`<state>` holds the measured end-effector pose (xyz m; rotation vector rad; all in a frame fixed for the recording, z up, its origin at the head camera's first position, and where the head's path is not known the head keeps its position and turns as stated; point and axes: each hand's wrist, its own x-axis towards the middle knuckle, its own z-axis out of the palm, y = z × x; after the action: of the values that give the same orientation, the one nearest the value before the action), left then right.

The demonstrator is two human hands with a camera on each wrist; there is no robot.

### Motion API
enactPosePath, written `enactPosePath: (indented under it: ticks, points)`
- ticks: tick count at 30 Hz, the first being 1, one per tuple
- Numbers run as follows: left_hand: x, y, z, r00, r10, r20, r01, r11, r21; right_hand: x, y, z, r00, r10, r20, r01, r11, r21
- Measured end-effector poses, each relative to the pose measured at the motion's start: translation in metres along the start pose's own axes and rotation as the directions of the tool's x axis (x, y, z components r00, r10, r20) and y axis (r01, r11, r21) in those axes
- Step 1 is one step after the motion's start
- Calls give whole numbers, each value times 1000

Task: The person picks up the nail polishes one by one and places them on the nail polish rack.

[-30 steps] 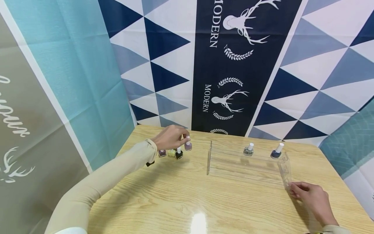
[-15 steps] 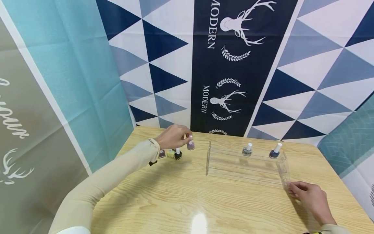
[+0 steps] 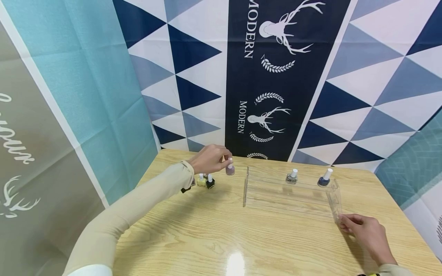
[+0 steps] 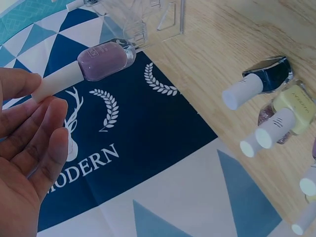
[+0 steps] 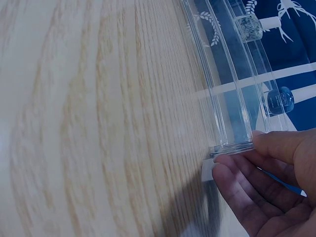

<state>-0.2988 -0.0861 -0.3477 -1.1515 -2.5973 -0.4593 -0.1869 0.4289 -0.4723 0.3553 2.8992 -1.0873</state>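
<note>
My left hand (image 3: 211,159) pinches the white cap of a mauve nail polish bottle (image 4: 104,61), holding it above the table left of a clear acrylic rack (image 3: 286,197). Thumb and fingertips of my right hand (image 3: 367,234) grip the rack's near right corner, also seen in the right wrist view. On the rack's top tier stand a glittery grey nail polish bottle (image 3: 291,177) and, farther right, a dark blue nail polish bottle (image 3: 324,180). Below the left wrist are a black nail polish bottle (image 3: 210,183) and a pale yellow nail polish bottle (image 4: 297,104); others beside them are partly hidden.
The rack stands on a light wooden table (image 3: 193,234), toward its back right. A patterned cloth (image 3: 262,76) with triangles and deer heads hangs behind the table. A teal and grey cloth (image 3: 103,96) hangs along the left side.
My left hand has moved a little right with the mauve nail polish bottle, toward the rack. My right hand stays on the rack's corner. The head view has shifted slightly.
</note>
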Motion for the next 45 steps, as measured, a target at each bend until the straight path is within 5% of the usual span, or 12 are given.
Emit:
enactPosePath:
  ticks: [45]
  points:
    - [38, 15, 21, 997, 69, -30, -71, 997, -40, -2, -1, 1, 1000, -12, -15, 11, 1000, -29]
